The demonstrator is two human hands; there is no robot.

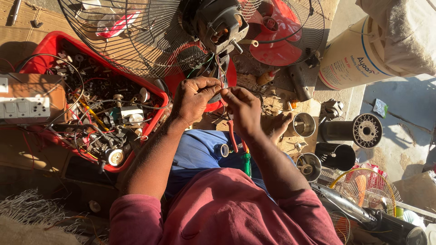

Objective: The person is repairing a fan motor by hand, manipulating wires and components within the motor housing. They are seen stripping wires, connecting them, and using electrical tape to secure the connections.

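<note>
Thin wires (221, 75) hanging from the fan motor (221, 25) sit pinched in both the left hand (194, 97) and right hand (243, 106) fingers; best kept taut and close while twisting.

Single head cam, looks steeply down, close on hands (218, 102) w/ fan motor (218, 22).

A red plastic tray (54, 43) heaped with small parts and tangled wires sat beside a white switch-and-socket board (25, 107). A round red fan base (277, 45) lay near a white cylindrical container (347, 61). Two shiny metal cups (303, 124) stood just beside a dark metal spool (356, 131). A green-handled screwdriver (247, 164) rested on blue cloth (195, 152).
</note>
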